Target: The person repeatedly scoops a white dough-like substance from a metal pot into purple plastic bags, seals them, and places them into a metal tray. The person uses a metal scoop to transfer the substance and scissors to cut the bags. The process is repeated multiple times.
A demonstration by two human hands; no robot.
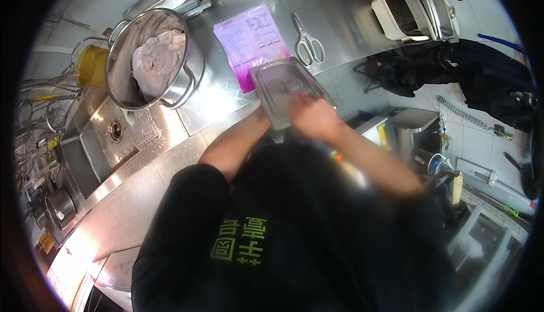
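A steel food pan with a lid is held in front of my body, overlapping the counter's front edge. Its lid has a recessed grip in the middle. My left forearm reaches under the pan's near left side, and the left hand itself is hidden beneath it. Over the lid's right part lies my right hand, blurred, with curled fingers; whether it grips the lid cannot be seen. Just beyond the pan, a purple printed sheet or pouch bearing writing lies on the counter. Kitchen scissors rest to its right, slightly spread.
At the left, a large steel pot holds a pale pinkish mass. A sink and yellow container are beside it. Steel pans stand at the back. A white appliance sits right, near dark cloth items.
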